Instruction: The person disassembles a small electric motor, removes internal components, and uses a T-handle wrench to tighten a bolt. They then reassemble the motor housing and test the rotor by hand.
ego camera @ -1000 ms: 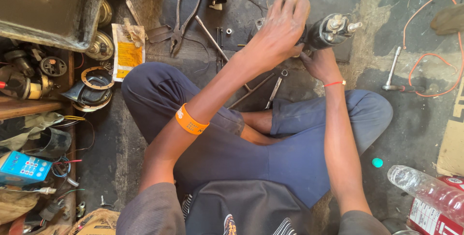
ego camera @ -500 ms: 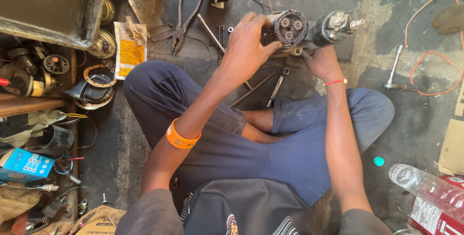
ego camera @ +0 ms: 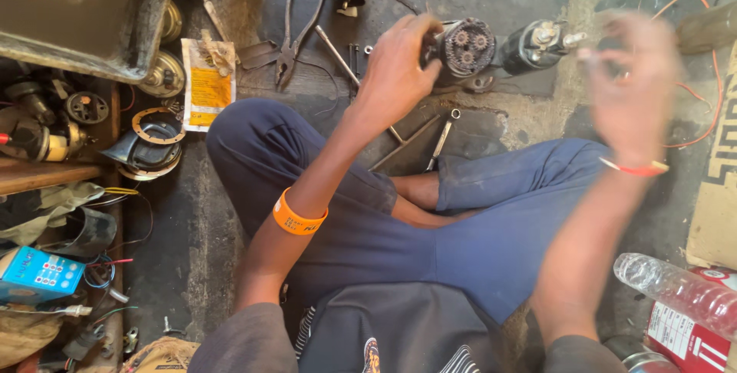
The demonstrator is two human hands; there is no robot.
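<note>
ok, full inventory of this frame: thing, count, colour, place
gear housing: 1, dark metal with small gears, in left hand
cylindrical motor part: 1, black, floor right of the housing
pliers: 1, dark, floor top centre
spanner: 1, grey, floor by the knee
sachet: 1, yellow-white, floor left
metal tray: 1, dark, top left
plastic bottle: 1, clear, bottom right
small box: 1, blue, bottom left
wristband: 1, orange, left forearm
left hand: grips the housing
right hand: blurred, contents unclear
</note>
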